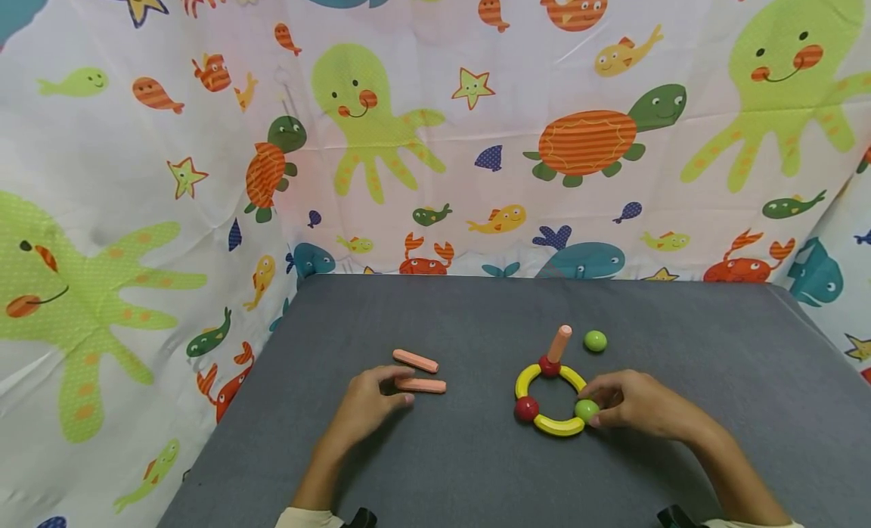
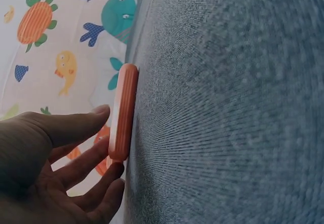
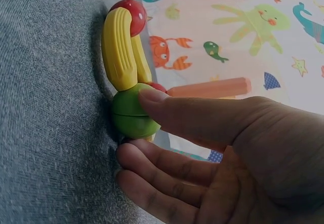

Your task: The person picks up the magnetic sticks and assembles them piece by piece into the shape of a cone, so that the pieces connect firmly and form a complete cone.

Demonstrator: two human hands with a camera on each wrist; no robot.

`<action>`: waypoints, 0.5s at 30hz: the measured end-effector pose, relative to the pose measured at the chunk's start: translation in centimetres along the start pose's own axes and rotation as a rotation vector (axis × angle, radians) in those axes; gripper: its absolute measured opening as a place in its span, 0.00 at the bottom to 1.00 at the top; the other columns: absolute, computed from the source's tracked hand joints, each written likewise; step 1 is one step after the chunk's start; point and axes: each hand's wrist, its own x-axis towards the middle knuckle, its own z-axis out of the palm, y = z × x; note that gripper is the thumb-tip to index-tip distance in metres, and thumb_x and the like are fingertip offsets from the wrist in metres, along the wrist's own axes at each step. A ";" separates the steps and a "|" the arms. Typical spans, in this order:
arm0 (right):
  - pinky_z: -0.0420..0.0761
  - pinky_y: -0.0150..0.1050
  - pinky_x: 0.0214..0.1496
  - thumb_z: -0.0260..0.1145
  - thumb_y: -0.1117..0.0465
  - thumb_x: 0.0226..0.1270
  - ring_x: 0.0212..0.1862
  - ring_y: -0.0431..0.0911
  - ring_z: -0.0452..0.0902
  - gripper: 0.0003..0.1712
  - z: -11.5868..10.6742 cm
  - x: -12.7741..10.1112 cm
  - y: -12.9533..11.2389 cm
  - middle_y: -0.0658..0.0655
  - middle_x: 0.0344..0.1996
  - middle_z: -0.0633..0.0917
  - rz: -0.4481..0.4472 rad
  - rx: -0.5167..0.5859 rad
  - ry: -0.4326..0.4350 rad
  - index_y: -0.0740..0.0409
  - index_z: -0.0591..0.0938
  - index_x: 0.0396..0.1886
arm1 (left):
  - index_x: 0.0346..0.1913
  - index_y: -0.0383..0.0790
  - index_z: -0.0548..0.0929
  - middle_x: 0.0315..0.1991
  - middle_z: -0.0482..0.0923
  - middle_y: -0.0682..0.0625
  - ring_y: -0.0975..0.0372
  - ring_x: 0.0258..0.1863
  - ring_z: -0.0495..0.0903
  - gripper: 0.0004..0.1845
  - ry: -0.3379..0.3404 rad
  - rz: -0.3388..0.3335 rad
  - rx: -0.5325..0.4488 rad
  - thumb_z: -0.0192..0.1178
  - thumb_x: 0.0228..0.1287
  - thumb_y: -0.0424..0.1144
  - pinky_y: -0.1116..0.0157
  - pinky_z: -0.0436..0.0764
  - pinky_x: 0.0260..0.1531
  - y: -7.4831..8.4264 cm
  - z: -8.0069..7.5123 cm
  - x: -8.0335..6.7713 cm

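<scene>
Site: a screened-off, child-themed corner, indoor-looking; home or lab, cannot tell, as cloth [image 1: 435, 135] hides the room. Cloth: sea-animal print, visible creases, hangs from 9 through 12 to 3 o'clock. Grey table [image 1: 476, 467] spreads at 6 o'clock; toy ring [image 1: 558, 425] on it, between 4 and 5 o'clock.

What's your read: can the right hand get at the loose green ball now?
Probably yes: the loose green ball lies just beyond the right hand, with nothing visible blocking it. But that hand is holding the ring's green ball, so it would likely need to let go first.
</scene>
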 end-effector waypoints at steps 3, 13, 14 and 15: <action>0.82 0.40 0.41 0.78 0.57 0.65 0.43 0.48 0.82 0.20 0.1 0.0 0.0 0.53 0.41 0.88 0.016 -0.010 0.018 0.58 0.88 0.55 | 0.59 0.41 0.89 0.54 0.88 0.47 0.54 0.52 0.85 0.20 -0.029 -0.005 -0.002 0.76 0.64 0.33 0.47 0.83 0.55 0.1 0.0 0.0; 0.85 0.41 0.34 0.77 0.60 0.66 0.35 0.49 0.83 0.22 1.6 0.5 -0.9 0.54 0.34 0.87 0.010 0.113 -0.001 0.65 0.86 0.57 | 0.59 0.39 0.89 0.46 0.89 0.49 0.60 0.43 0.85 0.19 -0.089 0.024 0.033 0.75 0.66 0.34 0.58 0.83 0.44 0.1 0.1 0.0; 0.86 0.42 0.35 0.77 0.60 0.66 0.35 0.49 0.83 0.23 1.8 0.5 -1.0 0.54 0.34 0.87 0.010 0.129 -0.012 0.66 0.86 0.57 | 0.58 0.39 0.89 0.46 0.89 0.49 0.61 0.42 0.85 0.19 -0.092 0.024 0.036 0.75 0.65 0.34 0.59 0.83 0.44 0.1 0.1 0.0; 0.87 0.42 0.35 0.77 0.60 0.67 0.35 0.49 0.83 0.23 1.9 0.6 -1.1 0.55 0.33 0.87 0.010 0.142 -0.020 0.66 0.85 0.58 | 0.58 0.39 0.89 0.45 0.89 0.49 0.61 0.41 0.84 0.19 -0.093 0.025 0.036 0.75 0.65 0.34 0.59 0.82 0.43 0.1 0.2 0.0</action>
